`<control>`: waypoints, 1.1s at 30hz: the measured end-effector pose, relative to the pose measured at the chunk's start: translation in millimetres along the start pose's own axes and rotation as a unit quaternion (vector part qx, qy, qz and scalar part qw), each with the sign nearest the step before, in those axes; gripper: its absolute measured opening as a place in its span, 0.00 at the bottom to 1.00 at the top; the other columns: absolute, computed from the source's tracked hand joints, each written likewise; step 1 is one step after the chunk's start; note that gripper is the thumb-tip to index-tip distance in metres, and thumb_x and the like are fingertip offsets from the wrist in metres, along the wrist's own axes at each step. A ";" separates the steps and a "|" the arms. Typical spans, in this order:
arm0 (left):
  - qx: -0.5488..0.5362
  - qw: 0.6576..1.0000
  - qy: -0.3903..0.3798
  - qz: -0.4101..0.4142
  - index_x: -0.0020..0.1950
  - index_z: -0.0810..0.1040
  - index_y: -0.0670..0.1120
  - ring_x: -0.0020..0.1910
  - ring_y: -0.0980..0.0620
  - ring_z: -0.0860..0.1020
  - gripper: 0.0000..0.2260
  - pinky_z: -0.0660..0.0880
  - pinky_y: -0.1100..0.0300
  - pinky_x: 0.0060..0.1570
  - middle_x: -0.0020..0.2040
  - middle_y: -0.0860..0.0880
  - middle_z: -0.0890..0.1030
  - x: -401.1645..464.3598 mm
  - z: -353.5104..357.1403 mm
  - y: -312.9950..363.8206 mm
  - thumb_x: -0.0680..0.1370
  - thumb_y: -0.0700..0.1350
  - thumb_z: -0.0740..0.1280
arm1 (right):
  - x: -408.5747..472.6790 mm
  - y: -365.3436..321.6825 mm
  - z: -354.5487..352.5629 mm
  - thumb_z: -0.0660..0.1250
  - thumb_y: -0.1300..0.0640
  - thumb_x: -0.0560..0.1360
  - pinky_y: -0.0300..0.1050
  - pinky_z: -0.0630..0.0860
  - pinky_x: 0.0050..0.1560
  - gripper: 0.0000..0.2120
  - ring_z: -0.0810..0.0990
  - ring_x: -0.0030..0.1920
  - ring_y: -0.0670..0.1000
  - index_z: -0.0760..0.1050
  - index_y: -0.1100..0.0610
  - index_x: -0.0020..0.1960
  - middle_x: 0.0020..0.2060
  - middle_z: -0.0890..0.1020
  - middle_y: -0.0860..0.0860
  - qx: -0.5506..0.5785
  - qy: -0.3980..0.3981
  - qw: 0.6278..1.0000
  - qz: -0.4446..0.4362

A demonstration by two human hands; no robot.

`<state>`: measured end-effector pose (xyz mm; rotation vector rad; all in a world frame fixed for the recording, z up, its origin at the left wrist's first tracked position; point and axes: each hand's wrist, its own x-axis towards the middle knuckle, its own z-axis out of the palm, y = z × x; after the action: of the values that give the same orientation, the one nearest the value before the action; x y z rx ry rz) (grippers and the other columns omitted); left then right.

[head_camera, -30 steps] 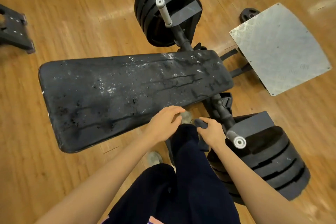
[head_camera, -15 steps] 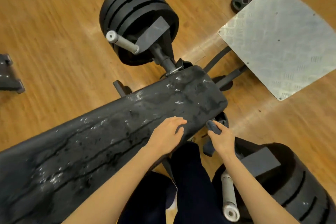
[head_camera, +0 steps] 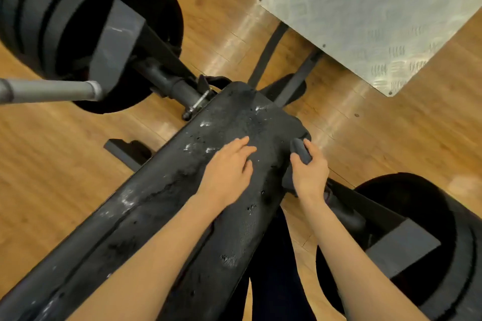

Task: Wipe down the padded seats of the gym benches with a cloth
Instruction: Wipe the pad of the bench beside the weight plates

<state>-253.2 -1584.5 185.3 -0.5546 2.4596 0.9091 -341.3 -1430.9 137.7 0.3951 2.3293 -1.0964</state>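
My left hand lies flat, fingers loose, on the cracked padded seat, my right hand has its grip curled round the dark cloth at the seat's edge, so I should spread it flat and press along the pad.

Warm indoor light falls from above and lays pale glare streaks on the wooden floor, brightest beside the metal plate, whose tread pattern washes out toward its upper part. The black bench pad swallows detail, showing only small white glints on its cracked surface. Motion blur smears the weight plates at upper left, and the wide lens bends straight lines toward the frame edges. Shadows under the hardware are soft
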 end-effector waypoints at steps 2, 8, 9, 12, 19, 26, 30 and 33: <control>0.018 0.999 0.019 0.018 0.77 0.68 0.47 0.80 0.52 0.56 0.19 0.51 0.58 0.77 0.80 0.51 0.60 16.7 3.9 -9.7 0.85 0.44 0.58 | 9.4 -1.6 8.5 0.66 0.56 0.80 0.49 0.56 0.77 0.24 0.59 0.77 0.52 0.67 0.54 0.75 0.76 0.63 0.51 -0.001 0.032 0.999 -0.021; 0.066 0.995 0.048 0.050 0.77 0.67 0.44 0.80 0.48 0.57 0.21 0.44 0.56 0.77 0.80 0.48 0.59 37.0 16.0 -30.5 0.83 0.43 0.60 | 11.4 23.3 32.9 0.53 0.49 0.84 0.42 0.50 0.77 0.21 0.48 0.78 0.45 0.61 0.48 0.77 0.80 0.49 0.45 -0.044 0.018 0.991 -0.123; 0.073 0.995 0.048 0.056 0.77 0.67 0.44 0.80 0.47 0.57 0.21 0.44 0.55 0.77 0.80 0.47 0.60 37.9 18.5 -31.4 0.83 0.43 0.60 | 11.2 28.2 34.4 0.55 0.51 0.84 0.32 0.50 0.74 0.21 0.49 0.78 0.43 0.62 0.50 0.77 0.79 0.49 0.45 -0.035 0.018 0.991 -0.129; 0.087 0.993 0.048 0.063 0.77 0.67 0.44 0.80 0.46 0.58 0.21 0.46 0.52 0.78 0.80 0.46 0.62 39.7 23.2 -32.2 0.83 0.43 0.60 | 26.8 28.2 37.1 0.57 0.57 0.84 0.17 0.46 0.63 0.20 0.54 0.77 0.45 0.65 0.55 0.75 0.79 0.55 0.48 -0.042 0.031 0.991 -0.121; 0.081 0.993 0.060 0.061 0.78 0.66 0.45 0.80 0.48 0.56 0.22 0.46 0.52 0.79 0.80 0.48 0.61 41.6 27.9 -33.1 0.83 0.45 0.59 | 110.3 6.8 46.1 0.57 0.57 0.84 0.41 0.61 0.71 0.18 0.68 0.72 0.52 0.70 0.59 0.72 0.72 0.71 0.53 -0.073 0.079 0.993 -0.037; 0.095 0.992 0.060 0.060 0.78 0.66 0.46 0.80 0.49 0.56 0.23 0.46 0.53 0.79 0.80 0.48 0.61 42.3 27.7 -32.6 0.83 0.48 0.54 | 8.0 35.7 40.3 0.61 0.59 0.82 0.44 0.55 0.77 0.18 0.61 0.76 0.47 0.70 0.59 0.72 0.74 0.68 0.49 -0.079 0.038 0.984 -0.157; 0.099 0.991 0.063 0.060 0.78 0.66 0.46 0.80 0.49 0.57 0.23 0.44 0.55 0.79 0.80 0.48 0.62 42.0 28.0 -32.4 0.82 0.49 0.54 | 88.3 11.1 54.1 0.59 0.58 0.83 0.49 0.60 0.75 0.15 0.68 0.71 0.51 0.75 0.59 0.67 0.69 0.74 0.52 -0.096 0.052 0.985 -0.132; 0.100 0.991 0.068 0.059 0.77 0.67 0.46 0.80 0.49 0.57 0.23 0.45 0.54 0.79 0.80 0.48 0.62 42.1 28.7 -32.7 0.82 0.48 0.54 | 105.5 -1.7 60.8 0.58 0.56 0.83 0.52 0.66 0.68 0.13 0.72 0.67 0.53 0.77 0.56 0.62 0.65 0.76 0.52 -0.088 0.083 0.989 -0.090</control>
<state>-262.9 -1596.6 126.8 -0.4171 2.6930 0.6773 -407.7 -1475.3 45.8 0.2194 2.6271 -0.9605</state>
